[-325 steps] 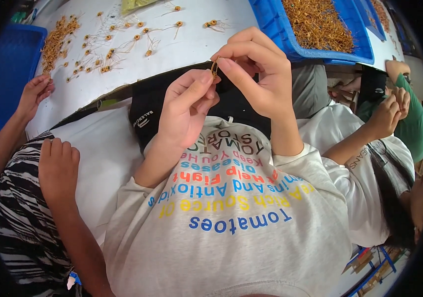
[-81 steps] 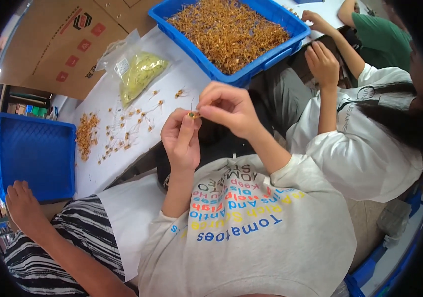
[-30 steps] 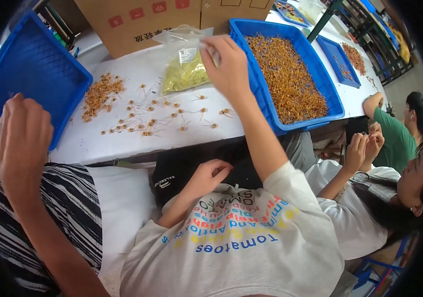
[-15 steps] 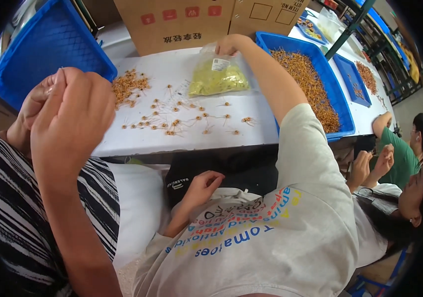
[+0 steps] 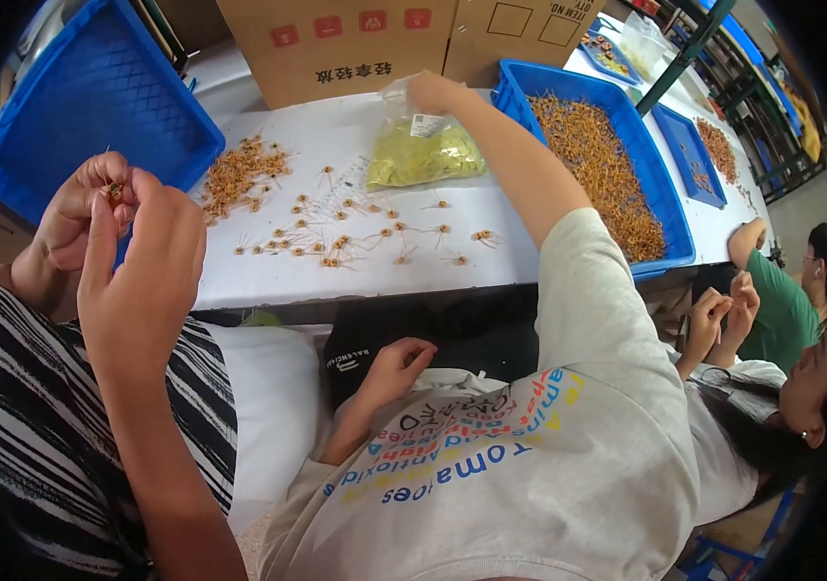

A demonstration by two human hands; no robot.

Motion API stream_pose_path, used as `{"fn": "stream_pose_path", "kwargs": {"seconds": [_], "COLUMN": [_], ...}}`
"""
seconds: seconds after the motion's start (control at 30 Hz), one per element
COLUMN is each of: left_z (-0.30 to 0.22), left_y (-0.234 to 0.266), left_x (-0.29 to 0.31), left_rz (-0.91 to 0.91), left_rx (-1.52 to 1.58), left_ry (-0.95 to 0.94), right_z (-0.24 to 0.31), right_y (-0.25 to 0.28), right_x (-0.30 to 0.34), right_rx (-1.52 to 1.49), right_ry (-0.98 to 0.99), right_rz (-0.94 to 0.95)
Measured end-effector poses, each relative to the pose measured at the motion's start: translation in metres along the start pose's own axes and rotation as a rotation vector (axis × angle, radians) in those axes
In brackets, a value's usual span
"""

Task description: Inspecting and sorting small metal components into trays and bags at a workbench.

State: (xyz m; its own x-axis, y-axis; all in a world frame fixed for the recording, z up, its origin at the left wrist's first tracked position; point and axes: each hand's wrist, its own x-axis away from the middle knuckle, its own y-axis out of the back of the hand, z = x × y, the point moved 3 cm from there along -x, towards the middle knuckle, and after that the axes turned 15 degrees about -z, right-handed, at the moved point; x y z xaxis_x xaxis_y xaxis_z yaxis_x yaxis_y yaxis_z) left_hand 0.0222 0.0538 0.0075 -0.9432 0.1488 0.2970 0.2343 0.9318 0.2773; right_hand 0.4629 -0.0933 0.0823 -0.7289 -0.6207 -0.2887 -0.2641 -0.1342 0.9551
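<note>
My right arm stretches across the white table to a clear plastic bag (image 5: 423,160) filled with yellow-green contents. My right hand (image 5: 433,94) is closed at the bag's top edge, its fingertips partly hidden by the bag. Down by my lap, my left hand (image 5: 399,373) rests with its fingers loosely extended and nothing visible in it. Several small wiry pieces (image 5: 341,240), orange-brown with thin pale legs, lie scattered on the table between me and the bag. A denser heap of similar pieces (image 5: 244,169) lies to their left.
A blue tray (image 5: 679,254) full of orange-brown pieces stands right of the bag. Behind the bag is a cardboard box (image 5: 355,48). At left, an upright blue tray (image 5: 94,87) is near a striped-clothed co-worker's hands (image 5: 137,242), which hold a small piece. Other people work at right.
My right hand has shifted slightly left along the bag's top. The co-worker's hands at left have turned and parted, showing a small piece between the fingers. My left hand stays put.
</note>
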Motion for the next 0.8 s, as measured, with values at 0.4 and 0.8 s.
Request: {"fn": "stream_pose_path", "kwargs": {"seconds": [0.4, 0.8], "left_z": [0.011, -0.066], "left_y": [-0.005, 0.067], "left_x": [-0.002, 0.004], "left_rz": [-0.054, 0.017], "left_rx": [0.01, 0.571], "left_ry": [-0.073, 0.021], "right_z": [0.015, 0.019], "right_y": [0.068, 0.169], "right_x": [0.031, 0.046], "right_rx": [-0.355, -1.413], "right_ry": [-0.122, -0.564], "right_rz": [-0.052, -0.621]}}
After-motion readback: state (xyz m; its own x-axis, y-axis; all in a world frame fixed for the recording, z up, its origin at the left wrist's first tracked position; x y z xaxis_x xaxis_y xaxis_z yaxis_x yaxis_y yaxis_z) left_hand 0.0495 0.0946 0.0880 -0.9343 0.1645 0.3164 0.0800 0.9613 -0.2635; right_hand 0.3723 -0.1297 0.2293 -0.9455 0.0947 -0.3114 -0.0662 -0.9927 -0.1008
